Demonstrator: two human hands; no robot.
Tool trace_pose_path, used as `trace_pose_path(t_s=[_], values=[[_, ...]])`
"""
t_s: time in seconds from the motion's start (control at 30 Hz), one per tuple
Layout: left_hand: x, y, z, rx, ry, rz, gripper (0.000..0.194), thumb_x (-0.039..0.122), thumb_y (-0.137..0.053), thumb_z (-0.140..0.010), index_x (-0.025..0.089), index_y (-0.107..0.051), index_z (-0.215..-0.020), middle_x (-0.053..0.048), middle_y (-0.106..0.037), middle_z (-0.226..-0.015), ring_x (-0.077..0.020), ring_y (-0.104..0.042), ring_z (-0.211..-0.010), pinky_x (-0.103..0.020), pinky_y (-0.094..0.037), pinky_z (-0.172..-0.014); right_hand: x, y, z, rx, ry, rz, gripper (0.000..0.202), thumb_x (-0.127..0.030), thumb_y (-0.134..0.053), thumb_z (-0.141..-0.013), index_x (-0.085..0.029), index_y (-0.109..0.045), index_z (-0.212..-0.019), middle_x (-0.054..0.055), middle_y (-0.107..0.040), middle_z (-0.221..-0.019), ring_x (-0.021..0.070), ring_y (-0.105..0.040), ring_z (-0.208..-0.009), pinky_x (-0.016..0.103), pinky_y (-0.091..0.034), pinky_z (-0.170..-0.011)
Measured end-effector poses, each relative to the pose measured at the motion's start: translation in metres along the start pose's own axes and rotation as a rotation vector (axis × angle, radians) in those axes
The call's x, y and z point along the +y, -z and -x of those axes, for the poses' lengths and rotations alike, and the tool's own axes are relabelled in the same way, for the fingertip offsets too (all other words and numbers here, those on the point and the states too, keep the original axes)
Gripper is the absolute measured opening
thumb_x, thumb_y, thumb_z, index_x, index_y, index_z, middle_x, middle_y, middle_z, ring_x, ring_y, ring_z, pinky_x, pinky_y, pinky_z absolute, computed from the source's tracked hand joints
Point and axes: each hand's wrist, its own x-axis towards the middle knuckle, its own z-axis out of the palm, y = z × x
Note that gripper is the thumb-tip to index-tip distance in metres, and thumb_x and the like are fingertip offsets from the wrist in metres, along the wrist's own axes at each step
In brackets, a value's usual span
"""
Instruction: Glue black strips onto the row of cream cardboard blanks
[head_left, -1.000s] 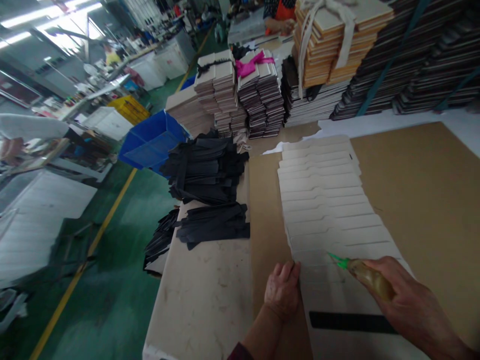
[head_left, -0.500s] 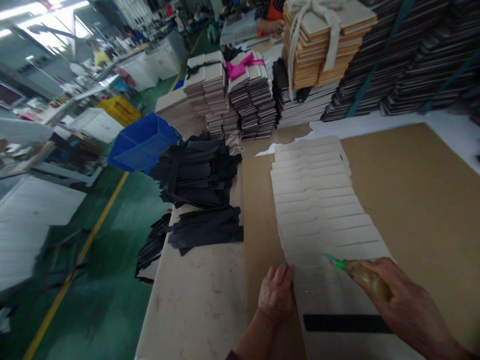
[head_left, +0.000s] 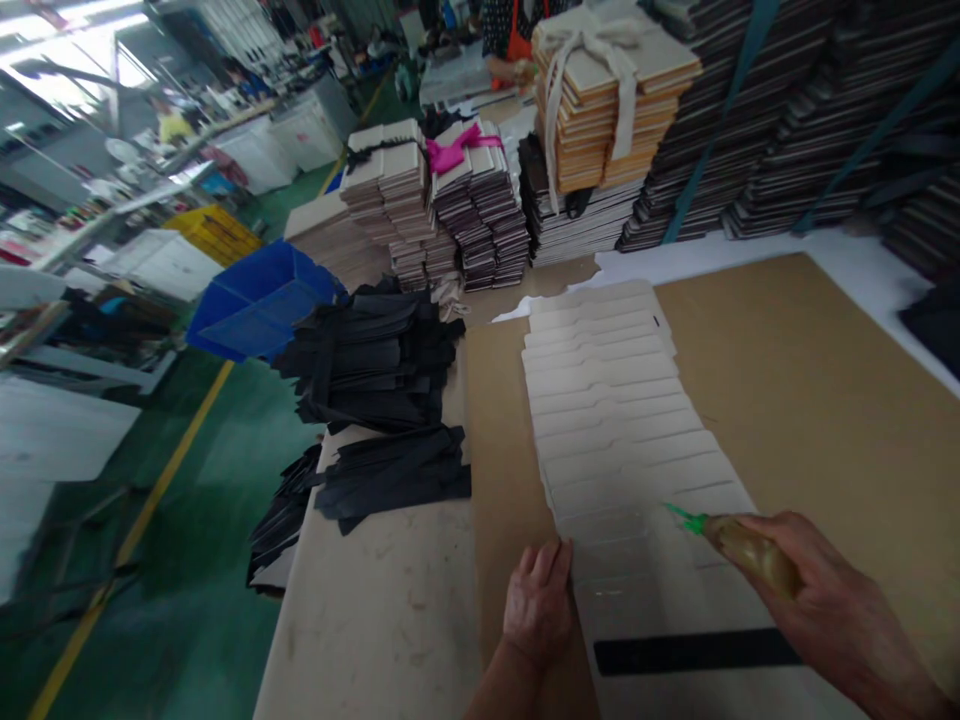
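Note:
My right hand (head_left: 832, 595) grips a yellowish squeeze bottle (head_left: 754, 555) with a thin green nozzle, whose tip is over the overlapping pale panels (head_left: 626, 415). These panels lie in a shingled row running away from me, and the nearest ones look shiny. My left hand (head_left: 538, 603) lies palm down at the row's left edge, fingers extended with the tips touching the panels and no object in it. A black strip (head_left: 694, 650) lies across the nearest panel, its right end hidden by my right hand.
A brown board (head_left: 810, 400) lies beneath the panels. Black strips (head_left: 375, 360) are piled at left, near a blue bin (head_left: 262, 300). Tied stacks of panels (head_left: 472, 205) and an orange-edged bundle (head_left: 592, 130) stand at the back. Behind them, a person's arm (head_left: 510, 70) shows.
The nozzle tip has shifted slightly to the right over the panels. My left hand stays at the panel edge. The whole view has shifted a little.

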Motion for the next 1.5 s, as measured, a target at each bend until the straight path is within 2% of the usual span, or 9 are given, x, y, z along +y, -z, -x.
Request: trace_pose_path(t_s=[0.1,0.3,0.5,0.6,0.8,1.0,1.2,1.33,1.5], values=[[-0.001,0.0,0.0,0.021,-0.003,-0.011,0.073,0.006,-0.058,-0.095,0.025,-0.073,-0.164,-0.012,-0.082,-0.145,-0.0299,-0.074,-0.117,-0.04,-0.07,-0.105,0.004,0.007,0.0,0.01,-0.053,0.033,0.045,-0.073,-0.063,-0.113,-0.033,-0.079,-0.125,0.007,-0.085,-0.115,0.0271,-0.085,-0.09,0.038,-0.069,-0.072],[-0.003,-0.001,0.002,0.061,-0.022,-0.033,0.071,0.004,-0.059,-0.094,0.022,-0.075,-0.161,-0.011,-0.083,-0.142,-0.0292,-0.076,-0.118,-0.041,-0.068,-0.113,-0.005,-0.004,0.004,-0.015,0.033,-0.051,0.036,-0.062,-0.063,-0.116,-0.032,-0.077,-0.128,0.005,-0.084,-0.113,0.0251,-0.086,-0.093,0.036,-0.07,-0.076],[-0.005,-0.004,0.004,0.09,-0.022,-0.048,0.068,0.003,-0.06,-0.095,0.021,-0.077,-0.158,-0.012,-0.083,-0.143,-0.0296,-0.077,-0.119,-0.041,-0.07,-0.109,0.014,0.018,0.004,0.044,-0.133,0.057,0.046,-0.074,-0.061,-0.114,-0.033,-0.078,-0.125,0.008,-0.084,-0.118,0.0281,-0.085,-0.094,0.041,-0.069,-0.078],[-0.003,-0.002,0.004,0.092,-0.003,-0.054,0.069,0.002,-0.059,-0.096,0.025,-0.077,-0.159,-0.01,-0.084,-0.141,-0.0283,-0.076,-0.119,-0.038,-0.07,-0.106,0.013,0.021,0.002,0.072,-0.099,0.085,0.048,-0.077,-0.061,-0.113,-0.032,-0.078,-0.122,0.006,-0.085,-0.112,0.028,-0.086,-0.09,0.04,-0.068,-0.071],[-0.006,-0.002,0.005,0.089,-0.007,-0.078,0.076,0.001,-0.058,-0.093,0.028,-0.076,-0.162,-0.009,-0.084,-0.144,-0.0282,-0.076,-0.121,-0.039,-0.071,-0.109,0.012,0.016,0.002,0.062,-0.061,0.027,0.038,-0.064,-0.062,-0.114,-0.032,-0.077,-0.129,0.005,-0.085,-0.114,0.0258,-0.085,-0.09,0.037,-0.07,-0.074],[-0.007,-0.003,0.004,0.114,-0.033,-0.083,0.071,0.0,-0.057,-0.095,0.023,-0.077,-0.158,-0.009,-0.086,-0.138,-0.0276,-0.079,-0.117,-0.04,-0.071,-0.111,0.031,0.029,0.002,0.122,-0.073,0.118,0.05,-0.077,-0.064,-0.111,-0.03,-0.076,-0.123,0.006,-0.084,-0.111,0.0278,-0.085,-0.088,0.038,-0.068,-0.066],[-0.008,-0.001,0.003,0.129,-0.047,-0.102,0.069,-0.001,-0.057,-0.096,0.023,-0.077,-0.158,-0.009,-0.085,-0.14,-0.027,-0.079,-0.117,-0.037,-0.071,-0.107,0.025,0.015,0.009,0.068,-0.073,0.033,0.053,-0.079,-0.059,-0.115,-0.031,-0.075,-0.131,0.004,-0.083,-0.118,0.025,-0.085,-0.097,0.037,-0.07,-0.081],[-0.01,-0.003,0.005,0.135,-0.049,-0.109,0.069,-0.002,-0.054,-0.099,0.024,-0.075,-0.159,-0.008,-0.085,-0.139,-0.0256,-0.078,-0.118,-0.036,-0.069,-0.112,0.034,0.03,0.003,0.137,-0.107,0.117,0.067,-0.091,-0.057,-0.11,-0.029,-0.075,-0.124,0.007,-0.083,-0.113,0.0283,-0.084,-0.093,0.041,-0.068,-0.075],[-0.017,-0.01,0.008,0.14,-0.058,-0.116,0.069,0.001,-0.059,-0.098,0.025,-0.074,-0.161,-0.008,-0.084,-0.144,-0.0265,-0.078,-0.121,-0.037,-0.07,-0.109,0.04,0.04,0.001,0.147,-0.118,0.156,0.063,-0.087,-0.053,-0.112,-0.029,-0.076,-0.123,0.009,-0.084,-0.112,0.0296,-0.085,-0.09,0.043,-0.067,-0.073]])
